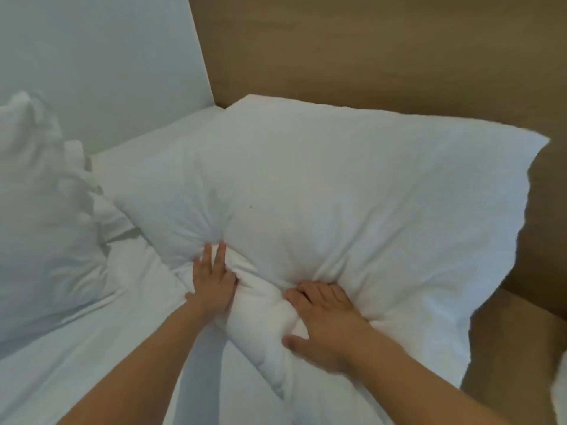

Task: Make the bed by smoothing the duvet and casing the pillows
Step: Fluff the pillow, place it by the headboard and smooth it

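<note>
Pillow: I see 1 large white pillow (pixel 352 191) lying across the head of the bed, its far edge against the brown headboard (pixel 383 47) and its right corner jutting past the mattress edge.
Left hand: my left hand (pixel 211 283) is flat and open, fingers straight and pressed into the near edge of the pillow, gripping nothing that I can make out.
Right hand: my right hand (pixel 322 323) is spread wide, palm down on the bunched lower corner of the pillow, thumb out to the left; fingers dent the fabric, no closed grip.
Fabric: creases fan out from both hands.
Duvet: crumpled white duvet (pixel 40 210) is heaped at the left, just beside the pillow.
Sheet: white sheet (pixel 92 348) lies under my forearms.
Wall: pale wall (pixel 92 56) behind the duvet.
</note>
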The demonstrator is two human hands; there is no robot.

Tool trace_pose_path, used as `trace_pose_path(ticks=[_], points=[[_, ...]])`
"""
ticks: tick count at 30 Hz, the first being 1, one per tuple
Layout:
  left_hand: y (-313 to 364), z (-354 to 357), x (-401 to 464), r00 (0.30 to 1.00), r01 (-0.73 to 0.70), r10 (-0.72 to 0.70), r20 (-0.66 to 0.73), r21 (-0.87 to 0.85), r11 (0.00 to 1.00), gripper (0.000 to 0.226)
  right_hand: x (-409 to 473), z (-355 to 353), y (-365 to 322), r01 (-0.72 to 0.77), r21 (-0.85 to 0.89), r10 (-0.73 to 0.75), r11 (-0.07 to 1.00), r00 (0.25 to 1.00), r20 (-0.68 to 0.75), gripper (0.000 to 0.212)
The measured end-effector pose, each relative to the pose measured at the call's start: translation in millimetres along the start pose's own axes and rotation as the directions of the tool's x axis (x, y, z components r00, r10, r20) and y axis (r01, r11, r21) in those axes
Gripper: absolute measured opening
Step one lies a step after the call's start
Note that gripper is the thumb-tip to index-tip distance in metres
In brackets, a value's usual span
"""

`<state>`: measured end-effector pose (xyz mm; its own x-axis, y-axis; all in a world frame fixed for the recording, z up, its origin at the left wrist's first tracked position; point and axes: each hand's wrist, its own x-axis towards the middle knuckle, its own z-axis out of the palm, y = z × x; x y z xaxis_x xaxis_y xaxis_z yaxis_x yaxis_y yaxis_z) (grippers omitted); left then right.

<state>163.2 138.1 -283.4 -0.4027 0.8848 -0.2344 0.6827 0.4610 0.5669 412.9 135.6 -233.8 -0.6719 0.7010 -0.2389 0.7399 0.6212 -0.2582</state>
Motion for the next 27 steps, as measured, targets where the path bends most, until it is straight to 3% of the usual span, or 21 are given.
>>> trace_pose_path(ticks=[2, 6, 9, 11, 13, 14, 16, 19, 20, 22, 23, 24, 27], points=[[-6, 17, 7, 0.994, 0.039, -0.033, -0.108, 0.056, 0.998, 0.06, 15, 6, 16, 0.05, 0.03, -0.048, 0.998, 0.996, -0.077, 0.064], [22, -4, 3, 0.998, -0.026, 0.043, -0.054, 0.288, 0.957, 0.057, 18, -16, 21, 0.026, 0.0, -0.026, 1.0, 0.997, -0.076, 0.046], [62, -14, -51, 1.0, -0.023, 0.022, 0.008, 0.2, 0.979, 0.055, -20, -45, 10, 0.031, 0.195, -0.018, 0.98, 0.998, -0.067, 0.035], [88, -8, -97, 0.999, 0.002, -0.005, 0.043, 0.062, 0.998, 0.068, -51, -81, 17, 0.022, 0.216, 0.033, 0.976, 0.968, -0.248, 0.029], [123, 5, -137, 0.992, -0.086, 0.078, 0.102, 0.081, 0.993, 0.074, -72, -115, 48, -0.143, -0.005, 0.126, 0.99, 0.887, -0.443, 0.038], [141, 15, -154, 0.981, -0.153, 0.142, 0.134, 0.077, 0.985, 0.075, -82, -127, 69, -0.274, -0.035, 0.231, 0.961, 0.866, -0.445, 0.042], [171, 35, -184, 0.956, -0.221, 0.193, 0.223, 0.106, 0.97, 0.086, -97, -126, 108, -0.426, 0.05, 0.423, 0.903, 0.865, -0.271, 0.048], [182, 83, -222, 0.934, -0.262, 0.158, 0.321, 0.311, 0.914, 0.121, -127, -79, 132, -0.421, 0.255, 0.436, 0.87, 0.9, -0.001, 0.054], [177, 97, -230, 0.933, -0.291, 0.162, 0.322, 0.407, 0.866, 0.129, -141, -65, 129, -0.442, 0.431, 0.439, 0.786, 0.891, 0.114, 0.056], [166, 111, -237, 0.947, -0.304, 0.189, 0.258, 0.542, 0.783, 0.125, -163, -45, 128, -0.498, 0.739, 0.414, 0.454, 0.852, 0.32, 0.062], [160, 114, -234, 0.948, -0.314, 0.219, 0.229, 0.583, 0.75, 0.117, -170, -40, 129, -0.503, 0.775, 0.411, 0.382, 0.844, 0.345, 0.063], [157, 113, -231, 0.941, -0.337, 0.259, 0.217, 0.617, 0.711, 0.108, -172, -37, 132, -0.493, 0.77, 0.457, 0.406, 0.839, 0.296, 0.063], [158, 104, -226, 0.878, -0.476, 0.33, 0.347, 0.701, 0.531, 0.086, -155, -46, 141, -0.446, 0.663, 0.645, 0.601, 0.761, -0.073, 0.059]])
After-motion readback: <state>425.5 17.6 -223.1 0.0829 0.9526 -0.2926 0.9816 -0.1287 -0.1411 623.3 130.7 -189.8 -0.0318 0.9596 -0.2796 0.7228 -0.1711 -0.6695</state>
